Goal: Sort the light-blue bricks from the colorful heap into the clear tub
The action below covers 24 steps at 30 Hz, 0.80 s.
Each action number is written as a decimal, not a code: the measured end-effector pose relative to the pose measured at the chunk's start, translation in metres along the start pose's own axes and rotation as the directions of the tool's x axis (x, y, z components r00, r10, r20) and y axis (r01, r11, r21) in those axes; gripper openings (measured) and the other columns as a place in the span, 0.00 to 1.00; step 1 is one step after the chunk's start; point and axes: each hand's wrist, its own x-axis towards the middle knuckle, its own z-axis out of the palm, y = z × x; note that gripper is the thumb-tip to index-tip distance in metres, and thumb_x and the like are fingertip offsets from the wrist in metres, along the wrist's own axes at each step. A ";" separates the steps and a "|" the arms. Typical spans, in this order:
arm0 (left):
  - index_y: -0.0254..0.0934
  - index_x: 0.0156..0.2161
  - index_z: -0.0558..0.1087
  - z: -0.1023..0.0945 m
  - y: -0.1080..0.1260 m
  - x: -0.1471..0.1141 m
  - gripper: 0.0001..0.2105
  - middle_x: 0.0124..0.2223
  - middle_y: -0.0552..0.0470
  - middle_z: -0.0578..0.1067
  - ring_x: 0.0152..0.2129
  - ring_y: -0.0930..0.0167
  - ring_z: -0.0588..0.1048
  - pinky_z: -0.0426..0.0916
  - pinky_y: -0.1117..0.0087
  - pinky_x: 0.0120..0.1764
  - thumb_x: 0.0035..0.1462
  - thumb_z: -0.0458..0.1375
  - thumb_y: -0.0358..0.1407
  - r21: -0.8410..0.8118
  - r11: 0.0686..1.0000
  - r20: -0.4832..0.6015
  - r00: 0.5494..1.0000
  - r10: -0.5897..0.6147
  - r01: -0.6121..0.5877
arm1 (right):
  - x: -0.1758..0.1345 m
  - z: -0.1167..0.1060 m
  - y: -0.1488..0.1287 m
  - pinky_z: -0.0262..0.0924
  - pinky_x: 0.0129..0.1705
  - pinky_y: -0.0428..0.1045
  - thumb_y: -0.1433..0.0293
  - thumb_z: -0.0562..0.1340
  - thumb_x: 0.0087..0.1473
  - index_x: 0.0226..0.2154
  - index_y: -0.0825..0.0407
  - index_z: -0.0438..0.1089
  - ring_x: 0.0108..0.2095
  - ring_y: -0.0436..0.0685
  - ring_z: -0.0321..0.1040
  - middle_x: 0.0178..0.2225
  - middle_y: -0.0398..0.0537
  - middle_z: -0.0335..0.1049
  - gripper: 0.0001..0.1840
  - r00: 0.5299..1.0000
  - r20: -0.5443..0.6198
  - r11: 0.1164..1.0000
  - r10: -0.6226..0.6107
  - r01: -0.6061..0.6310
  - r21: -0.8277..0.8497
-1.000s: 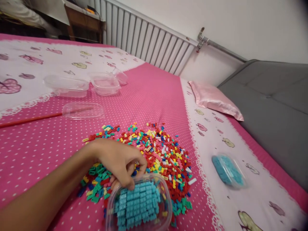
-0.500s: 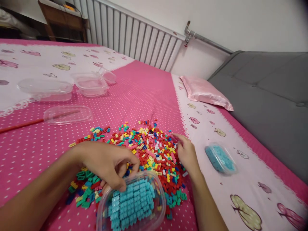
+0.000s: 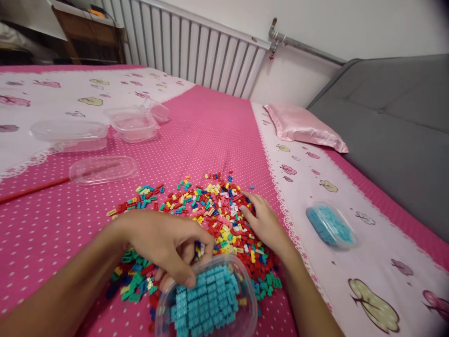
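The bed (image 3: 228,112) is covered with pink dotted cloth, bordered by white printed panels. It is bounded on the right by a grey padded headboard (image 3: 389,135), and a white radiator (image 3: 189,47) is mounted along the wall beyond. Near the headboard a pink satin pillow (image 3: 303,126) is laid. Small multicoloured bricks (image 3: 224,222) are heaped loosely on the dotted cloth. To the left, a red rod (image 3: 38,188) is seen, its end covered by a see-through lid (image 3: 121,169); behind it, see-through containers (image 3: 135,124) are set.

At the near edge of the heap, a see-through tub (image 3: 249,313) is held tilted, with blue bricks (image 3: 206,299) packed in rows inside. Its rim is pinched by the left hand (image 3: 166,241), the thumb laid over the edge. A second tub (image 3: 331,224), filled with blue, is placed on the right-hand white panel. The right hand (image 3: 263,220) is lowered at the heap's right side, thumb and fingers parted; whether a brick is touched cannot be told.
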 end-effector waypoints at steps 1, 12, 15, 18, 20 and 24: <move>0.37 0.37 0.66 0.001 0.000 0.001 0.17 0.21 0.60 0.73 0.13 0.78 0.70 0.66 0.83 0.18 0.46 0.70 0.34 0.001 1.000 0.011 1.000 -0.008 0.008 | -0.001 -0.001 -0.002 0.54 0.64 0.62 0.60 0.55 0.62 0.61 0.55 0.63 0.60 0.64 0.61 0.60 0.58 0.66 0.28 1.000 0.014 1.000 -0.005 0.005 0.014; 0.39 0.38 0.65 0.014 0.008 0.018 0.18 0.21 0.60 0.72 0.14 0.77 0.70 0.67 0.82 0.19 0.47 0.70 0.34 0.045 0.996 0.117 0.990 -0.076 0.071 | -0.014 0.002 -0.032 0.56 0.61 0.66 0.54 0.60 0.61 0.67 0.44 0.53 0.60 0.69 0.57 0.61 0.55 0.61 0.36 0.970 0.195 0.986 -0.144 0.157 -0.056; 0.39 0.38 0.66 0.016 0.011 0.022 0.17 0.21 0.60 0.72 0.15 0.77 0.70 0.66 0.82 0.19 0.48 0.70 0.34 0.084 0.995 0.126 0.990 -0.066 0.055 | -0.013 0.003 -0.031 0.58 0.59 0.63 0.58 0.58 0.64 0.65 0.44 0.57 0.58 0.66 0.60 0.57 0.55 0.64 0.29 0.973 0.187 0.989 -0.131 0.141 -0.037; 0.39 0.40 0.67 0.016 0.010 0.022 0.17 0.22 0.60 0.73 0.15 0.76 0.71 0.66 0.81 0.19 0.48 0.70 0.36 0.094 0.995 0.131 0.991 -0.035 0.022 | -0.011 0.003 -0.030 0.60 0.58 0.61 0.60 0.55 0.66 0.63 0.46 0.60 0.56 0.64 0.63 0.53 0.54 0.66 0.25 0.976 0.186 0.992 -0.116 0.125 -0.033; 0.39 0.41 0.68 0.015 0.009 0.022 0.18 0.22 0.59 0.73 0.16 0.75 0.72 0.66 0.80 0.19 0.48 0.70 0.38 0.104 0.995 0.127 0.992 -0.014 0.001 | -0.010 0.003 -0.029 0.60 0.57 0.61 0.62 0.53 0.67 0.62 0.47 0.61 0.55 0.64 0.64 0.53 0.55 0.67 0.23 0.978 0.177 0.992 -0.109 0.118 -0.040; 0.39 0.42 0.69 0.014 0.007 0.022 0.20 0.23 0.59 0.74 0.18 0.74 0.74 0.67 0.79 0.21 0.47 0.71 0.40 0.139 0.990 0.124 0.992 -0.005 -0.012 | -0.010 0.003 -0.028 0.61 0.56 0.61 0.63 0.52 0.68 0.60 0.47 0.64 0.55 0.65 0.66 0.52 0.55 0.69 0.21 0.984 0.138 0.991 -0.114 0.123 -0.059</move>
